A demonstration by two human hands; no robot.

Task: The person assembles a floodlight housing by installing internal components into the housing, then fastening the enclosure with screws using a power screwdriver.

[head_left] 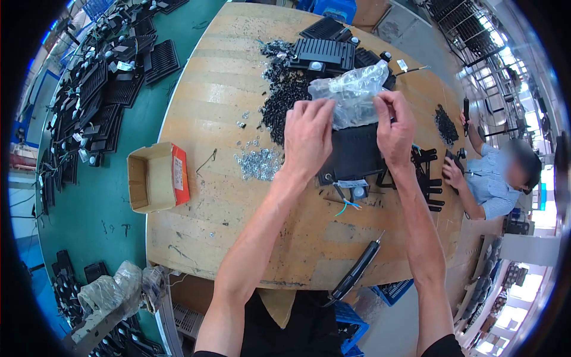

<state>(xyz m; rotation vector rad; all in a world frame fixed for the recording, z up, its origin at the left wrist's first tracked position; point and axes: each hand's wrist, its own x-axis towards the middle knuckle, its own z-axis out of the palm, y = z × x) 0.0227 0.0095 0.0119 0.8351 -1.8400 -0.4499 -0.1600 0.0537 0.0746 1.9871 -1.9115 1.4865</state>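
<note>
A large wooden surface [190, 235] with a curved edge is seen from above, worn and marked by dark scuffs. To its left, a green surface [65, 220] is covered along much of its length by ribbed black housings [161, 62]. At the far right, a person in a striped shirt [491, 178] is seated by the wooden surface; a slim black tool [466, 112] is held upright in one hand, and a dark part is touched by the other.

Near the upper middle of the wooden surface, a crumpled clear plastic bag [360, 89] is placed between the wearer's two bare hands. The left hand [309, 131] is half closed, its fingers bent toward the bag's lower left edge. The right hand [394, 128] is also partly closed, thumb and forefinger drawn close together at the bag's right edge. Whether the plastic is gripped by either cannot be told.

Just below the bag, a flat black panel [354, 154] is laid; beyond it, a finned black unit [324, 55] is seen. An open cardboard box [181, 172] with an orange-red side is set at the left edge. A heap of small black parts [276, 107] is spread left of the bag, with a powered-looking screwdriver [357, 271] laid slantwise near the front edge. Black brackets [429, 184] are grouped beyond the right forearm. Smallest are the scattered silver pieces [259, 163] and thin blue wires [342, 209].
</note>
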